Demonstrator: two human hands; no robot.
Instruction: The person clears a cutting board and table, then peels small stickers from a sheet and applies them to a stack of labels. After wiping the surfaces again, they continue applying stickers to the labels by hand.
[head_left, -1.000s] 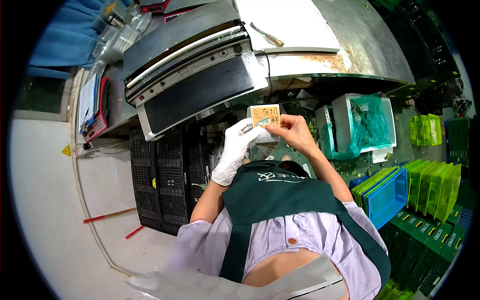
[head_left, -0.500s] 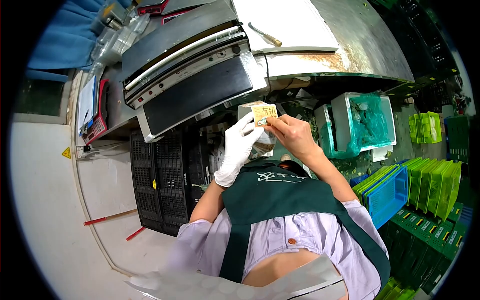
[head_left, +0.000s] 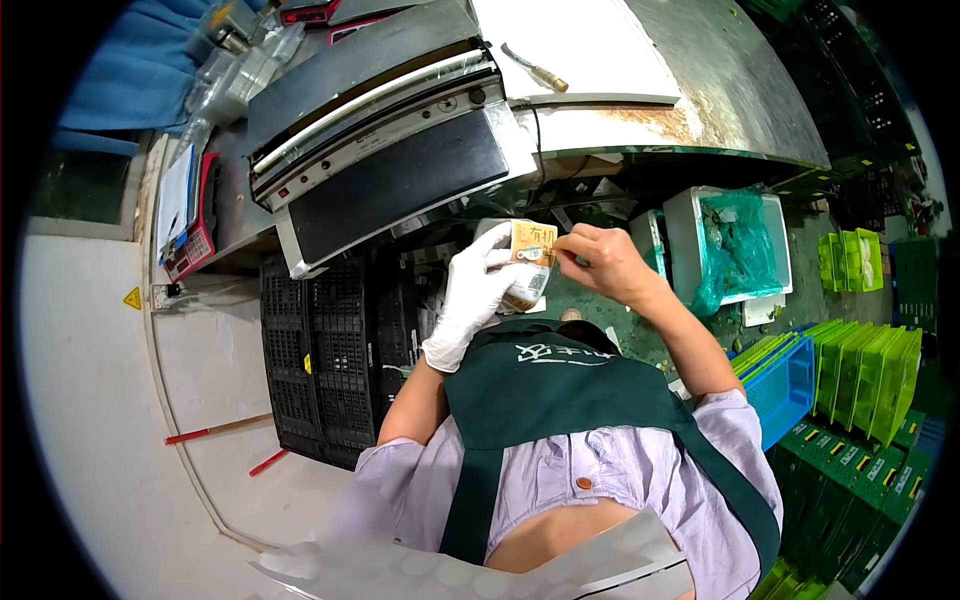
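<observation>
My left hand (head_left: 470,290), in a white glove, grips a small package with an orange and white printed label (head_left: 535,243). The package is held in front of the dark green apron (head_left: 570,375). My bare right hand (head_left: 605,262) is at the right edge of the label with thumb and forefinger pinched together. Whether anything is between those fingertips is too small to tell. Behind the hands is a wrapping machine (head_left: 390,170) with a black plate.
A knife (head_left: 540,72) lies on a white board (head_left: 610,50). To the right are a white foam box (head_left: 683,250) with green plastic, green baskets (head_left: 870,375) and a blue basket (head_left: 785,395). Black crates (head_left: 335,360) stand at the left, below a red scale (head_left: 195,245).
My right hand has moved a little to the right, off the label's face to its edge. More of the label, with a printed code, now shows.
</observation>
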